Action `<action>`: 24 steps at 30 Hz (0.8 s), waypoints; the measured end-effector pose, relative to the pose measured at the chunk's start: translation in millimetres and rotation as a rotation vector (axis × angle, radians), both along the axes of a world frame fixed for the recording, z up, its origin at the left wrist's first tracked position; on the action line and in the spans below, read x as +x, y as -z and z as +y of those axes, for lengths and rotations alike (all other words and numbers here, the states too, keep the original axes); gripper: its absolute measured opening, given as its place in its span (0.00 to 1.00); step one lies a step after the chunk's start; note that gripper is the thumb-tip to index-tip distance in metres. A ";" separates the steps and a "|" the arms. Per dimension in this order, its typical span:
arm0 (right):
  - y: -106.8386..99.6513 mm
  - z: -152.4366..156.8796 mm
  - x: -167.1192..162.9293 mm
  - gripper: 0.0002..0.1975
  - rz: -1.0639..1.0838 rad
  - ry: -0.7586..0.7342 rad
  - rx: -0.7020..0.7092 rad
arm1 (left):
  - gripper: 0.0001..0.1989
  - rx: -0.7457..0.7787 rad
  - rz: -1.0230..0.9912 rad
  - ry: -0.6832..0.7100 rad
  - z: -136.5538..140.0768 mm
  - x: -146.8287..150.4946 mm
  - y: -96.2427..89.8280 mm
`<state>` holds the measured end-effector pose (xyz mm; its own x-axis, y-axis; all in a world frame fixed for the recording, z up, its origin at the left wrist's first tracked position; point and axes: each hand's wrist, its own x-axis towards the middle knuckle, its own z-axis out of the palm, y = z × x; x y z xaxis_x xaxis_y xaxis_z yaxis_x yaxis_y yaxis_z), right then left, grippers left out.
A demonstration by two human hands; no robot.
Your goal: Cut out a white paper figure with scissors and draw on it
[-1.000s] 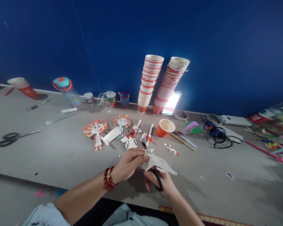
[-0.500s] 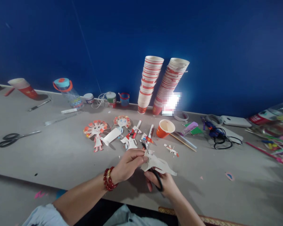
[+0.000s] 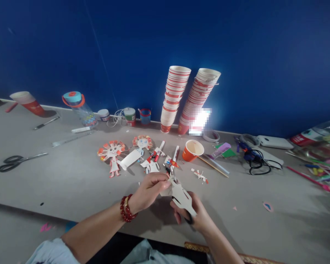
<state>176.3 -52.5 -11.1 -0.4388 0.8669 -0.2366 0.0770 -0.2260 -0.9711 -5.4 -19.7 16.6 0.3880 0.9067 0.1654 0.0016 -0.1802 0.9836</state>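
My left hand (image 3: 154, 187) pinches a white paper cutout (image 3: 181, 196) between thumb and fingers. My right hand (image 3: 194, 211) grips black-handled scissors (image 3: 190, 219), whose blades reach up behind and past the paper. The cutout hangs over the right hand and hides much of the scissors. Beyond my hands lie two paper dolls with fringed orange heads, the left doll (image 3: 114, 157) in a red-edged dress and the other doll (image 3: 141, 145) beside a blank white strip (image 3: 131, 158). White and red paper scraps (image 3: 152, 167) lie just past my left hand.
An orange paper cup (image 3: 192, 151) stands behind my hands, with two tall cup stacks (image 3: 176, 95) against the blue wall. Markers (image 3: 175, 154) and a wooden stick (image 3: 213, 165) lie nearby. Other scissors (image 3: 22, 160) rest far left; a glue gun with black cord (image 3: 254, 157) lies right.
The paper cutout has turned, its long end swinging down from the right to hang over my right hand. My right hand has shifted slightly right; my left hand stays about where it was.
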 end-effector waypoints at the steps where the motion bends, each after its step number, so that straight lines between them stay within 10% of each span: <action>1: 0.0 0.5 0.0 0.15 0.037 -0.001 -0.020 | 0.18 0.005 -0.012 -0.005 0.2 0.0 -0.7; 24: -1.8 8.2 4.0 0.02 -0.103 -0.047 -0.114 | 0.16 0.077 0.021 0.023 4.6 -4.2 -3.0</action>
<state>180.2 -44.2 -9.3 -0.4466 0.8108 -0.3782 0.1883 -0.3281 -0.9257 -9.5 -15.1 19.6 0.4129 0.8824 0.2258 0.0171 -0.2554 0.9667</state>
